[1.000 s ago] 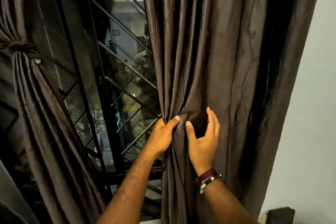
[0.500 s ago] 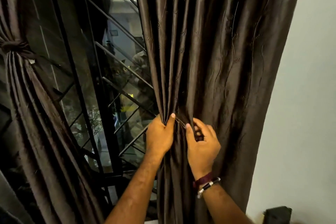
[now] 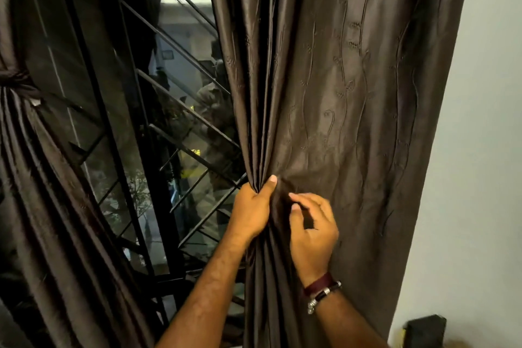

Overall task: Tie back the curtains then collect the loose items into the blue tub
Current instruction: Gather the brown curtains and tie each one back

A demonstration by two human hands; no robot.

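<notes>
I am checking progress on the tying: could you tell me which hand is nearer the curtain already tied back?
Left. The left hand sits between the tied curtain and the right hand, which is farther.
</notes>
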